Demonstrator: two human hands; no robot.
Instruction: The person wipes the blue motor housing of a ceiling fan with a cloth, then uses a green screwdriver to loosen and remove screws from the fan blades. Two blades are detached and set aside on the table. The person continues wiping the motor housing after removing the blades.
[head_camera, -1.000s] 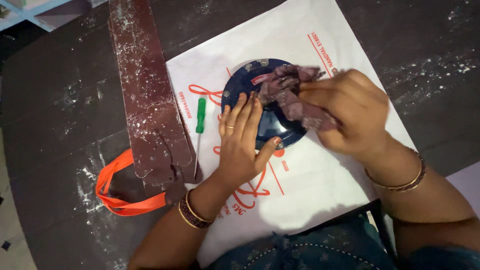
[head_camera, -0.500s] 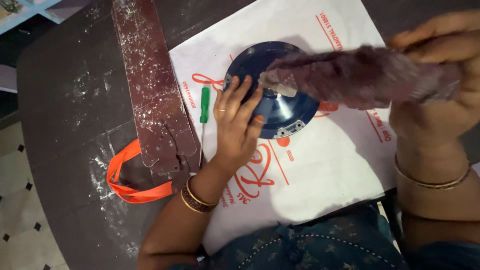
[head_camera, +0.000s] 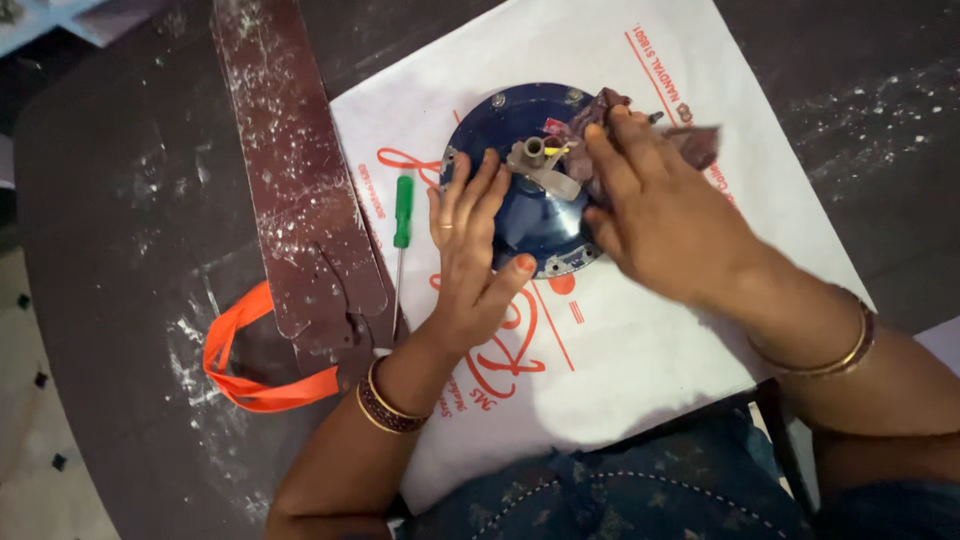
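At nine o'clock an orange strap (head_camera: 250, 375) loops out from under the stacked brown fan blades (head_camera: 295, 190), which run from twelve o'clock down to about seven on the dark tabletop (head_camera: 110, 200), speckled with white dust. Just right of them a green-handled screwdriver (head_camera: 400, 235) lies on the edge of a white printed bag (head_camera: 640, 340) spread as a work mat.

At the centre sits the dark blue round fan motor housing (head_camera: 520, 215), its grey shaft and bracket (head_camera: 540, 165) poking up near its upper middle. The left hand (head_camera: 470, 265) lies flat on the housing's eight o'clock side, fingers (head_camera: 470, 200) spread fairly wide and pressing, thumb hooked at the lower rim; it grips nothing, only steadies. The right hand (head_camera: 660, 215) comes in from four o'clock and presses a maroon rag (head_camera: 690, 145) against the housing at two o'clock, fingers narrow and bunched over the cloth, holding it down.

By the look of it the step in hand is wiping the housing clean around the shaft. A further stroke would call for firm pressure from the left hand so the housing does not spin or slide on the slippery bag, and for the rag to be worked round the bracket rather than over it. The bracket and the small wire ends beside it could snag the cloth; the left fingers themselves cover the nine o'clock part of the surface. The screwdriver and blades lie clear of both hands.
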